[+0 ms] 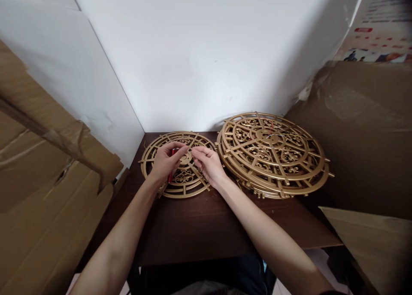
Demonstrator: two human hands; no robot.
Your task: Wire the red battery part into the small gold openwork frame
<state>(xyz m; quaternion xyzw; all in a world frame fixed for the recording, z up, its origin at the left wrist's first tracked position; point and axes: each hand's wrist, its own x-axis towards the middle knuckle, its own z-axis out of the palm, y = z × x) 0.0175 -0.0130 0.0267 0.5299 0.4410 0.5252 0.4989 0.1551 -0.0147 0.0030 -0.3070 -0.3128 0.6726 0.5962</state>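
Note:
Over the centre of a round gold openwork metal panel (185, 188), my left hand (167, 161) and my right hand (210, 165) almost meet at the fingertips. The left is closed around a slim red-handled tool (170, 177); its working end is hidden, so its kind is unclear. Left thumb and forefinger are also pinched together. My right hand is closed in a pinch, and whatever lies between those fingertips is too small to make out. The panel lies flat under both hands, which cover part of its scrollwork.
A tilted stack of similar gold panels (273, 157) stands right of my hands, with thin wires on its top. All rest on a dark brown tabletop (193, 230). Cardboard (48, 179) flanks the left, a large carton (363, 136) the right, and a white wall (199, 59) the back.

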